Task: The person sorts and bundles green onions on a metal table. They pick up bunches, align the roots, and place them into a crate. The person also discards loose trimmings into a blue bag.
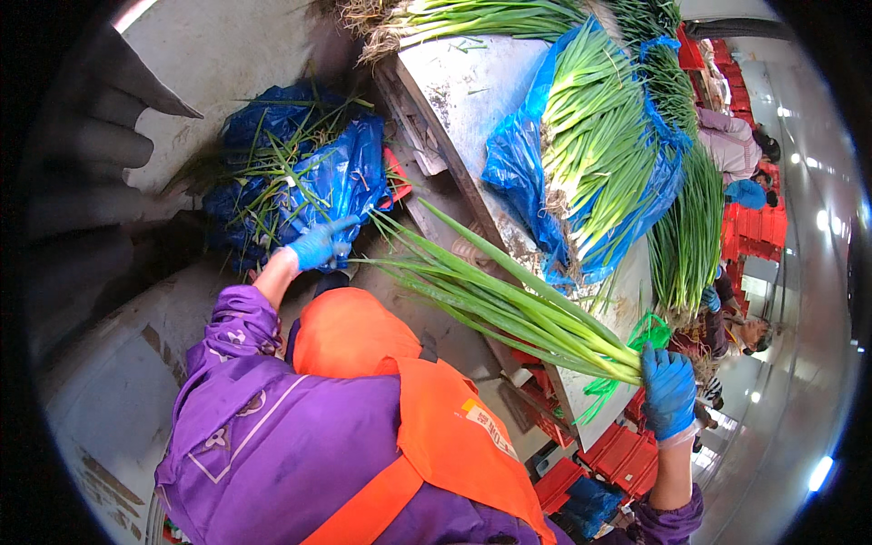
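Note:
My right hand (669,394), in a blue glove, grips a bunch of green onions (518,300) near its pale base; the long leaves stretch leftward. My left hand (317,245), gloved in blue too, is extended with fingers apart beside the leaf tips, next to a blue plastic bag (354,160) strewn with loose leaves (293,170). On the metal-topped table (470,82), a pile of green onions with roots (599,129) rests on blue plastic sheeting (514,153). Green ties (603,392) lie at the table's edge near my right hand.
More green onions lie at the table's back (490,17) and far side (688,231). Red crates (620,453) stand at the lower right. Across the table is a co-worker (736,334) with a gloved hand by the onions; other people are farther off.

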### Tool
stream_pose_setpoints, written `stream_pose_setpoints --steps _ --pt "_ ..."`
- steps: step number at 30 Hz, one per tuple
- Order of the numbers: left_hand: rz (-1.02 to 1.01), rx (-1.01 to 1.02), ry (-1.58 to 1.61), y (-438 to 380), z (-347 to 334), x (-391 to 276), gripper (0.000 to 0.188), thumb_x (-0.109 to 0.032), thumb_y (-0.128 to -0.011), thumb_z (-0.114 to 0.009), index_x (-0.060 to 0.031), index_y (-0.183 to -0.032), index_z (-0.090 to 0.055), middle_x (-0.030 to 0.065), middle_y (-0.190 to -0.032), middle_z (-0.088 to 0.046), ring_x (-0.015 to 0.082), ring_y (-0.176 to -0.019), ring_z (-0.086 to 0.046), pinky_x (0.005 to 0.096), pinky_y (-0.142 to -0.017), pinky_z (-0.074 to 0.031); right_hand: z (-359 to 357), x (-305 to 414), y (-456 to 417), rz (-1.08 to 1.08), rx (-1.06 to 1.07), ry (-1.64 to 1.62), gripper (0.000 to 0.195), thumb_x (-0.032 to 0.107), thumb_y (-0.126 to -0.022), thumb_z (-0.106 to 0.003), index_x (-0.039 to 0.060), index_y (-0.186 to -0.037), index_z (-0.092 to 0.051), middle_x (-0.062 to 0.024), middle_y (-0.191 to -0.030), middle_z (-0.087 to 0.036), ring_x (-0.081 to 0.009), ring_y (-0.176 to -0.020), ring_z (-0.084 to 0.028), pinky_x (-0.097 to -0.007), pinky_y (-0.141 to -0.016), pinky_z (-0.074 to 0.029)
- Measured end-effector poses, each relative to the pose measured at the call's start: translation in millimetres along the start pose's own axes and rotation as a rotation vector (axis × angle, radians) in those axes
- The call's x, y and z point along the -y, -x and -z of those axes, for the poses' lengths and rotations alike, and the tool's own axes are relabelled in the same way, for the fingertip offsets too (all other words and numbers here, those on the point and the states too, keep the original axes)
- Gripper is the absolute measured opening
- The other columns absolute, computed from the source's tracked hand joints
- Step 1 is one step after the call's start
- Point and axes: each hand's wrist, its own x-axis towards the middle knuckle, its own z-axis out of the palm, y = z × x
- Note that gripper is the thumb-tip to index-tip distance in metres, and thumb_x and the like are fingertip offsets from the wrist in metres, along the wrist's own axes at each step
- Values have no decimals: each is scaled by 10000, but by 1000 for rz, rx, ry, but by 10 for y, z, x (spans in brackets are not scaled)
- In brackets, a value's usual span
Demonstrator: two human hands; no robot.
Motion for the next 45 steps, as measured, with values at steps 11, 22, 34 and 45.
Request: stream_pose_setpoints --steps 11,22,34,45 --pt "-41 -30 8 -255 280 304 169 -105 -881 -537 -27 -846 -682 50 -651 -633 99 -483 -521 240 -459 -419 270 -375 -218 -68 13 22 364 89 -774 -530 31 -1132 -508 -101 -867 -557 -258 -783 -550 -363 -672 -444" --pt "-230 880 306 52 -901 -1211 881 -508 -744 -692 -47 -1389 -309 136 -1359 -424 269 -1220 -448 410 -1011 -347 750 -786 -233 -131 -187 -106 280 59 -729 -587 76 -998 -511 -90 -769 -525 -270 -686 -558 -388 -584 -445" --pt "-778 212 1279 -374 -1606 -2588 807 -542 -869 -452 -45 -1444 -180 169 -1496 -179 349 -1360 -208 511 -1122 -127 -163 -1083 331 -224 -562 -423 90 132 -814 -533 58 -865 -549 -131 -717 -580 -332 -685 -622 -416 -571 -497" --pt "-926 465 715 -981 -2306 -2996 871 -643 -865 -376 -12 -1438 -194 152 -1481 -234 297 -1341 -255 449 -1132 -122 -2710 -1591 385 -220 -663 -597 112 128 -802 -528 77 -896 -560 -102 -813 -588 -295 -744 -628 -398 -604 -506"
